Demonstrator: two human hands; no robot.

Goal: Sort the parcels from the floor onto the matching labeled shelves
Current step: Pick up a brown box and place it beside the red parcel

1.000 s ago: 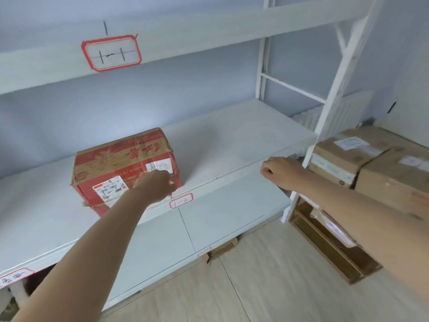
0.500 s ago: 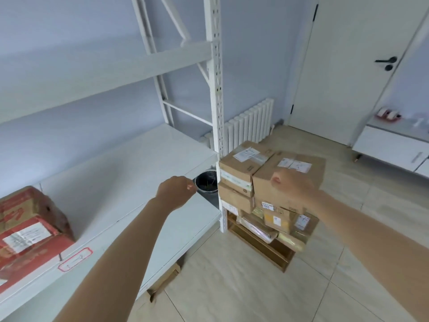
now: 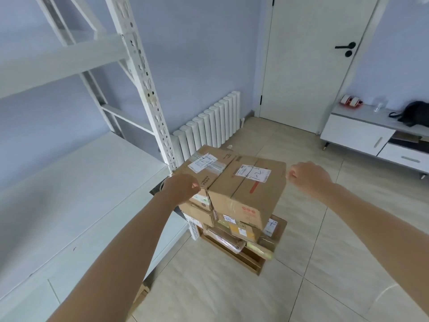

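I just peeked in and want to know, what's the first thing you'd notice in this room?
The pile of brown cardboard parcels on the tiled floor beside the white metal shelving rack grabs the eye first; the big top box has "1-2" handwritten on its white label. The person's left hand and right hand, fingers curled and holding nothing, reach out on either side of that box.

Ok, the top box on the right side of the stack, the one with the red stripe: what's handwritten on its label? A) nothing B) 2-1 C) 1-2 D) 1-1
C: the white label on top of the right-hand box carries a handwritten 1-2, just above the red stripe, and neither hand covers it.
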